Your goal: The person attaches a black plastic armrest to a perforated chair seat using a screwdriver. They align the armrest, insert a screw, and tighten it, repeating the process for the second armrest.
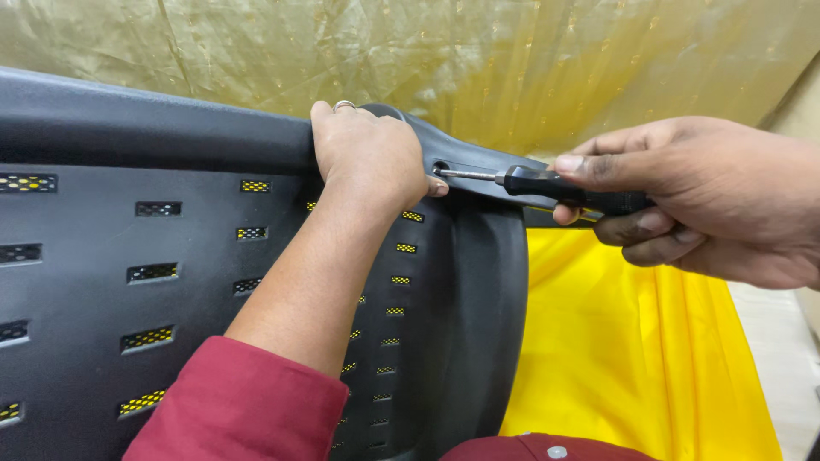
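A large black plastic chair back panel [128, 213] with rows of small rectangular slots fills the left and middle of the view. My left hand [367, 154], with a ring on one finger, grips the panel's thick upper rim beside a recessed hole [440, 168]. My right hand [700, 201] holds a screwdriver [555, 183] by its black handle. Its metal shaft points left, and the tip sits in that hole, right next to my left thumb.
Yellow cloth [632, 341] lies under and to the right of the panel. A crinkled golden sheet [427, 60] hangs behind. My dark red sleeve [239, 401] and a dark red garment with a snap button [555, 451] show at the bottom edge.
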